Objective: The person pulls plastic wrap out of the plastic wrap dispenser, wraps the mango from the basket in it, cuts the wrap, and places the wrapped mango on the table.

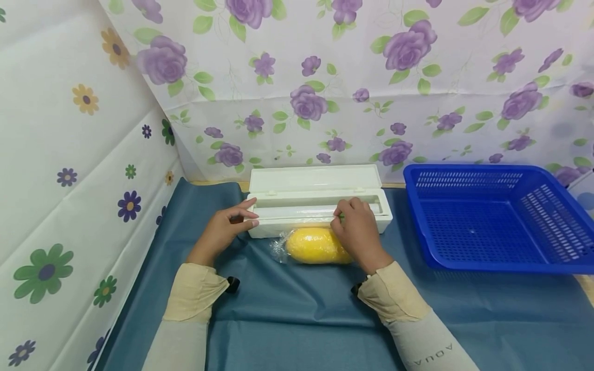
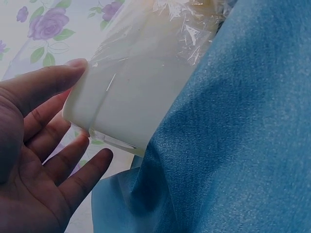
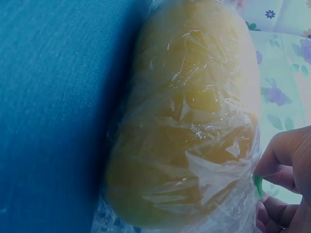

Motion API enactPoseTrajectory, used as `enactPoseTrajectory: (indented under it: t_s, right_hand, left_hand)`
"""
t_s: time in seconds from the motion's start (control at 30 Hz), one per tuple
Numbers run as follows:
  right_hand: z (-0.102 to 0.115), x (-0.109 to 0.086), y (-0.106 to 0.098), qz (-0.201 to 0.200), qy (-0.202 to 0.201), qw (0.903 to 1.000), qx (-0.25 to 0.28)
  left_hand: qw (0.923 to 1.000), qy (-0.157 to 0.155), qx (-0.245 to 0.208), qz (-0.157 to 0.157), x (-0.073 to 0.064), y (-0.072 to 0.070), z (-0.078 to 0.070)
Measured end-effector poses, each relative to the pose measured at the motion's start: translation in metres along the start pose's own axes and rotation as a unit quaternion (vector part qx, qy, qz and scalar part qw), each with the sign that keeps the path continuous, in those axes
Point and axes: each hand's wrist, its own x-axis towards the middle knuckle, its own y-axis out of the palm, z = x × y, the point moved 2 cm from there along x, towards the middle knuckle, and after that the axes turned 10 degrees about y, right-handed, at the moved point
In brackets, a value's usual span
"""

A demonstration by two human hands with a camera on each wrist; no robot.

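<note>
Fingers loosely spread, the left hand point(image 1: 227, 221) touches a long white plastic box point(image 1: 283, 224). The right hand point(image 1: 359, 230) pinches a small green tab point(image 3: 258, 186); a film-wrapped yellow oblong bundle point(image 1: 315, 246) lies along the box's front.

Work area: a tabletop station bounded by printed sheets. A sheet with purple roses point(image 1: 352, 77) forms the rear backdrop; a sheet with daisies point(image 1: 88, 180) forms the left side. A dark blue cloth point(image 1: 287, 340) covers the table point(image 1: 587, 289), leaving pale edges exposed. The white box point(image 1: 274, 230) with clear film and the blue plastic basket point(image 1: 501, 269) suggest kitchen use. Room type, home or workshop, cannot be determined.
</note>
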Motion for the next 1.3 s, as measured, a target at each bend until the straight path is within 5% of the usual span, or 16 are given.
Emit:
enactPoseTrajectory:
  t_s: [1.3]
  right_hand:
    - [-0.0052,0.0011,-0.0020,-0.020,-0.005,0.9998,0.002]
  left_hand:
    - [0.9999,0.002,-0.011,0.003,-0.0011,-0.0001,-0.0006]
